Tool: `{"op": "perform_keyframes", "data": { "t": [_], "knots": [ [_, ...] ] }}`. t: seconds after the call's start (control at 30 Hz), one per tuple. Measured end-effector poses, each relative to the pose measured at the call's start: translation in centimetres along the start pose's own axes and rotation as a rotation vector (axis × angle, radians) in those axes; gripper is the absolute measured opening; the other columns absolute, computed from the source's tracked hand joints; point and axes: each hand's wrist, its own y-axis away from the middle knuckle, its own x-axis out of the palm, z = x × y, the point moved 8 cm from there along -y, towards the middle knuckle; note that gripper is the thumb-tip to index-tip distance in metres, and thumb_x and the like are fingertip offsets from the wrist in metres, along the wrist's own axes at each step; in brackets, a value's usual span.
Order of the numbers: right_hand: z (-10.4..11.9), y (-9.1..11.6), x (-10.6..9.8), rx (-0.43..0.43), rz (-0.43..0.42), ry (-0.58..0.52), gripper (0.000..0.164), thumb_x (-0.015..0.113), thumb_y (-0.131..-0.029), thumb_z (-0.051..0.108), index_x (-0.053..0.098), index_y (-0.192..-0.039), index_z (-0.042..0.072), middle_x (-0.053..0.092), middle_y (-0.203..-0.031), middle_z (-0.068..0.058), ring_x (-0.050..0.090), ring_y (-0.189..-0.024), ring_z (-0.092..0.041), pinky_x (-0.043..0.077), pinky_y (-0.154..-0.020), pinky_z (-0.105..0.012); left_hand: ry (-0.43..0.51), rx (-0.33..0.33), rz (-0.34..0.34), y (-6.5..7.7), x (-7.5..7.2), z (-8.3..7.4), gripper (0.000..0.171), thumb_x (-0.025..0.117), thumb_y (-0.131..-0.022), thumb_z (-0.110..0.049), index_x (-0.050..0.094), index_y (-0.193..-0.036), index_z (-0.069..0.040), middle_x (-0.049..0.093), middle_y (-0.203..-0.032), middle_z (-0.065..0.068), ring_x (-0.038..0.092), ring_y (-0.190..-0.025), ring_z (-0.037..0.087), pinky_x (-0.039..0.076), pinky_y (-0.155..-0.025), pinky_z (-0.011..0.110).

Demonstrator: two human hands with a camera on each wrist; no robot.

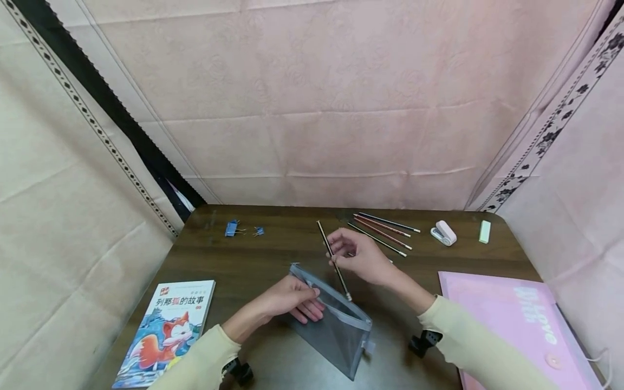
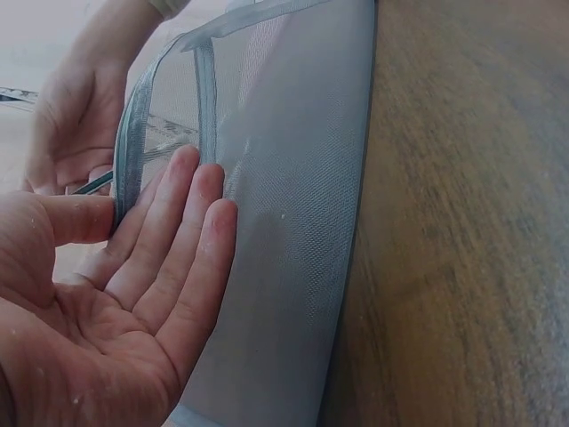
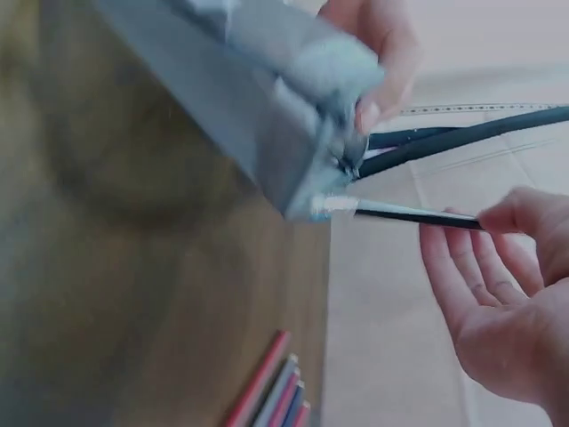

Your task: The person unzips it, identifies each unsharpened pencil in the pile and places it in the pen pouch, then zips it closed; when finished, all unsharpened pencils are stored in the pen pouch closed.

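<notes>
A grey mesh zip pouch [image 1: 336,336] hangs tilted over the table with its zipped mouth facing up and to the right. My left hand [image 1: 298,300] grips it by the rim. In the left wrist view the thumb lies at the zipper edge and the long fingers [image 2: 209,258] stretch along the mesh. Between thumb and fingers, my right hand [image 1: 359,255] pinches a dark pencil [image 1: 336,265] near its middle. The pencil slants down to the pouch mouth; in the right wrist view its pale eraser end [image 3: 336,204] overlaps the pouch rim.
Several pencils [image 1: 382,235] lie behind my right hand. Farther right are a white stapler [image 1: 443,233] and a pale green eraser [image 1: 485,232]. Two blue binder clips [image 1: 231,228] sit back left. A fox storybook [image 1: 168,336] lies left, a pink folder [image 1: 507,325] right. Curtains surround the table.
</notes>
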Motion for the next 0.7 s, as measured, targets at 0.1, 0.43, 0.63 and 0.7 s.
{"op": "perform_keyframes", "data": {
  "t": [0.1,0.43,0.63,0.7],
  "knots": [
    [-0.9,0.3,0.4,0.073,-0.01,-0.206,0.033,0.061,-0.089,-0.002,0.053,-0.121,0.003,0.064,-0.105,-0.027,0.07,-0.092,-0.033,0.06,-0.075,-0.044,-0.004,0.0,-0.013,0.2,-0.1,0.1,0.038,0.055,-0.096,-0.037,0.074,-0.097,-0.004,0.076,-0.092,0.014,0.074,-0.087,0.027,0.06,-0.073,0.041],
    [-3.5,2.0,2.5,0.211,0.097,-0.073,0.036,0.067,-0.089,0.011,0.06,-0.124,0.008,0.068,-0.106,-0.021,0.07,-0.086,-0.026,0.06,-0.068,-0.038,-0.03,0.008,-0.037,0.5,-0.8,-1.0,0.038,0.054,-0.097,-0.037,0.073,-0.099,-0.005,0.076,-0.093,0.013,0.074,-0.088,0.026,0.06,-0.074,0.039],
    [-2.5,2.2,3.2,0.138,0.105,0.298,0.028,0.07,-0.087,0.017,0.067,-0.116,0.016,0.072,-0.092,0.005,0.067,-0.077,-0.008,0.056,-0.065,-0.024,-0.024,0.004,-0.042,0.3,-0.9,-1.1,0.038,0.053,-0.097,-0.037,0.073,-0.099,-0.005,0.076,-0.093,0.013,0.074,-0.088,0.026,0.06,-0.074,0.04],
    [-2.2,2.2,3.3,0.11,0.104,0.382,0.028,0.071,-0.087,0.018,0.068,-0.114,0.016,0.071,-0.089,0.008,0.066,-0.077,-0.005,0.054,-0.065,-0.021,-0.018,0.004,-0.044,0.2,-0.8,-1.1,0.037,0.053,-0.098,-0.036,0.073,-0.099,-0.005,0.076,-0.092,0.013,0.074,-0.087,0.026,0.06,-0.074,0.04]
  ]
}}
